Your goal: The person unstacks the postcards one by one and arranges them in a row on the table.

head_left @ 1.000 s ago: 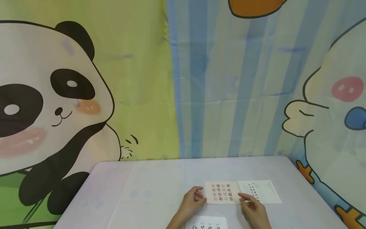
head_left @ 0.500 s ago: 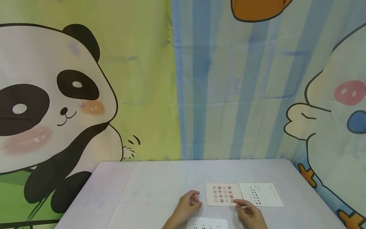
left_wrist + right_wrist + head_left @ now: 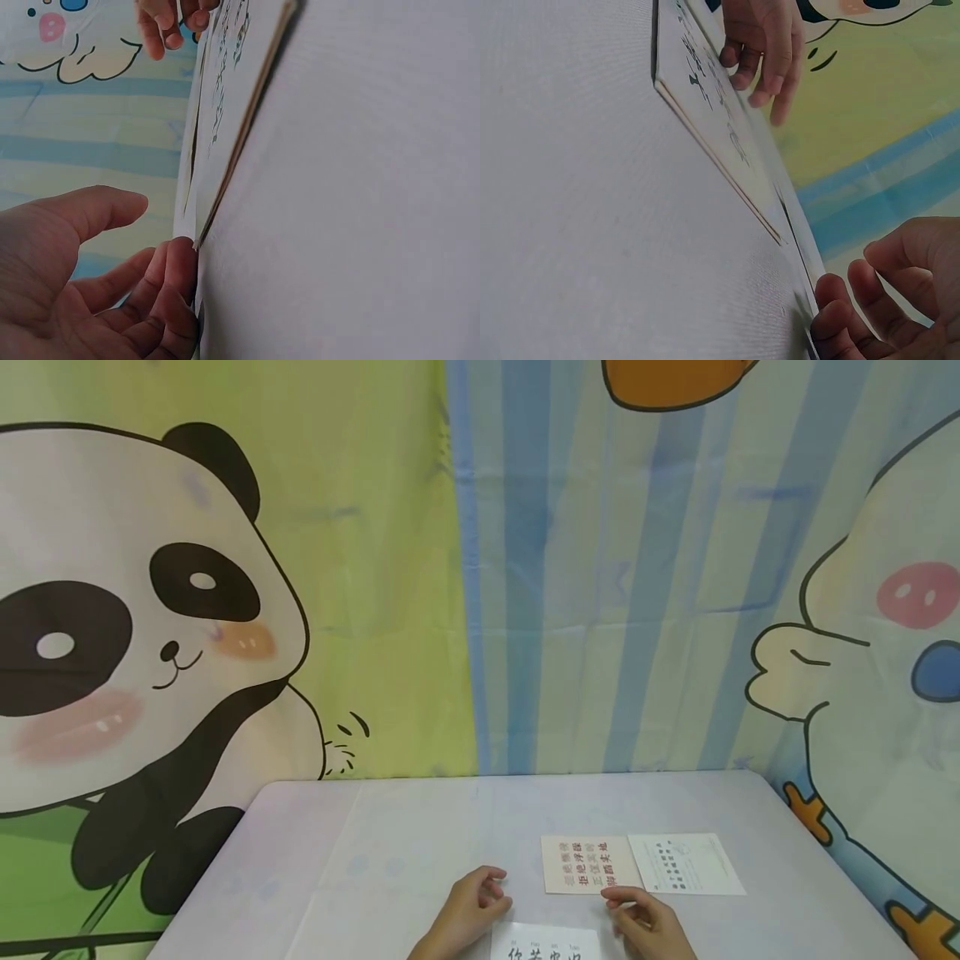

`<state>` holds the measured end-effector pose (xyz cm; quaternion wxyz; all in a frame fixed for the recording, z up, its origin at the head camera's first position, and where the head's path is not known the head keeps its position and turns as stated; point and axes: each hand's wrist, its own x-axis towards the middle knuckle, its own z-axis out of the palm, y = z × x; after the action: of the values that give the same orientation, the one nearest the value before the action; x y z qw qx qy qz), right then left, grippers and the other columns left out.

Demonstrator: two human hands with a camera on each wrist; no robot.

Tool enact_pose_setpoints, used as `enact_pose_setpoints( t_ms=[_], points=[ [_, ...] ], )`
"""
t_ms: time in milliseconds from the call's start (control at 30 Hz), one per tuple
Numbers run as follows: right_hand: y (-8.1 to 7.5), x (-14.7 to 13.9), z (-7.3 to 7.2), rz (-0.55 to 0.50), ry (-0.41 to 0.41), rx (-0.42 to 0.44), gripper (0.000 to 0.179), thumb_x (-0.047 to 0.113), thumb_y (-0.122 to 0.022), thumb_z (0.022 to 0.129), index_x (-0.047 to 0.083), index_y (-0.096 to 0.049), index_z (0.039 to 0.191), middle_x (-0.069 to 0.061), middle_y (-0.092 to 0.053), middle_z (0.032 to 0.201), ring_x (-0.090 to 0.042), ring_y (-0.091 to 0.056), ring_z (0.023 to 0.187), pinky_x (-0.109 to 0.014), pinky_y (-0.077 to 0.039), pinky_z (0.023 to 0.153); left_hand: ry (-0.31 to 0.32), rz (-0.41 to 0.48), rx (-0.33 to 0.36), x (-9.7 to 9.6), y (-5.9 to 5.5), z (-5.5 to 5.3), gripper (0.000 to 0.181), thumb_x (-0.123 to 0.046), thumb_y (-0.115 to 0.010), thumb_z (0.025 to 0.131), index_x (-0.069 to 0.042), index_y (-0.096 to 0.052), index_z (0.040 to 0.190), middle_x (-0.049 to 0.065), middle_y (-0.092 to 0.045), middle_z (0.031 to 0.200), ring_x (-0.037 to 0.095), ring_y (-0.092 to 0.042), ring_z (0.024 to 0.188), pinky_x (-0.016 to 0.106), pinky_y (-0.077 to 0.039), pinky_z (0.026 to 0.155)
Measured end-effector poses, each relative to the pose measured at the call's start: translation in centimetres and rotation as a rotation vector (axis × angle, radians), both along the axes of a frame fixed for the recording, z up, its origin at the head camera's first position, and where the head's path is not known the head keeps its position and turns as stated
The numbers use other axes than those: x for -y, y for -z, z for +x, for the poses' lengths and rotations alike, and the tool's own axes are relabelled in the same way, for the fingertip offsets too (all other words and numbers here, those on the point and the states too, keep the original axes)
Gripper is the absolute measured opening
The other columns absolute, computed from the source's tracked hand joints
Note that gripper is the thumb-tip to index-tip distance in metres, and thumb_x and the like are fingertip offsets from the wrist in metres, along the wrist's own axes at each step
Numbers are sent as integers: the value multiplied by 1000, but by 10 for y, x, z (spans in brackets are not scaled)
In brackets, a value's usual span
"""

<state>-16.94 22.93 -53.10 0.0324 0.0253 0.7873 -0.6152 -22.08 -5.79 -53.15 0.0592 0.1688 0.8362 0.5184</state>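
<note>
At the table's front edge in the head view lies a white booklet or card stack (image 3: 545,937) with black handwritten-style characters; its near part is cut off. My left hand (image 3: 467,908) is beside its left side, fingers loosely bent and holding nothing. In the left wrist view the fingertips (image 3: 181,259) lie close to the stack's corner; contact is hard to tell. On the other side my right hand (image 3: 649,923) hovers with bent fingers, thumb and index apart, nothing between them. Beyond it lie a beige page (image 3: 558,864) with red characters and a white page (image 3: 705,860), side by side.
A pale table (image 3: 405,835) carries everything, with its far edge against a hanging cloth (image 3: 562,652). A cartoon panda (image 3: 225,610) is printed on the left, a white cartoon animal (image 3: 877,727) on the right.
Both hands have drawn back from the beige and white pages, moving left and toward the person's side, and are now on either side of the front stack. The pages stay put.
</note>
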Motion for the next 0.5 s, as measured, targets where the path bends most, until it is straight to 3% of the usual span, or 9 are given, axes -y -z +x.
enact_pose_setpoints(
  t_ms=[300, 500],
  points=[
    [-1, -2, 4, 12, -81, 66, 35, 11, -60, 91, -9, -57, 121, -8, -62, 102, -15, -58, 71, -23, -46, 54, 10, -57, 2, 14, 0, 14, 32, -16, -70, 86, -2, -62, 114, -5, -54, 86, 2, -46, 67, 18, -40, 59],
    [5, -5, 5, -9, -212, 7, 34, 13, -64, 92, -10, -58, 117, -12, -63, 105, -12, -57, 72, -24, -48, 61, 47, -80, -6, 26, 4, 20, 30, -18, -70, 87, -2, -62, 111, -4, -52, 89, 2, -44, 68, 18, -40, 60]
  ],
)
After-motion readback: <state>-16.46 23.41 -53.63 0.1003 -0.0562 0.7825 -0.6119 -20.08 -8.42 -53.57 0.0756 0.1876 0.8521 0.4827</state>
